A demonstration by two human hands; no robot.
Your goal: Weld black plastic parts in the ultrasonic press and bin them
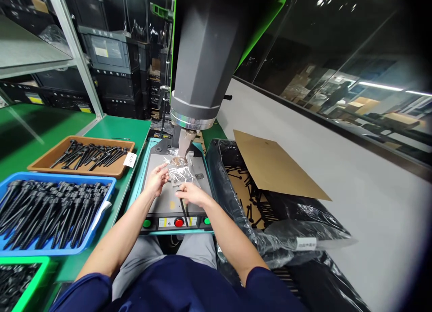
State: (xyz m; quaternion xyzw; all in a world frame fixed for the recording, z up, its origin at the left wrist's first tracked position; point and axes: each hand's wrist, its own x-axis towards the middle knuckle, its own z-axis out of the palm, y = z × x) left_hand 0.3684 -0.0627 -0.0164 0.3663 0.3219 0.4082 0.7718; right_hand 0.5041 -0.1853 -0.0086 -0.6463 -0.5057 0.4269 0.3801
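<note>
My right hand point(191, 193) is closed round the upper end of a thin black rod-like part point(184, 211), which hangs down toward the front of the machine bed. My left hand point(157, 179) is at the left edge of a clear plastic film point(180, 172), its fingers curled together; what they hold, if anything, is too small to make out. The film covers the fixture beneath the metal horn point(185, 142) of a press-like machine point(202, 55). Both hands are over the grey machine bed point(157, 204), in front of the horn.
Left, an orange tray point(43, 164) and a blue tray point(60, 250) hold black threaded parts; a green bin point(42, 274) holds small black pieces. Right, a black-lined box point(224, 186) contains black parts under cardboard point(280, 168). A red button point(178, 222) and green buttons line the front.
</note>
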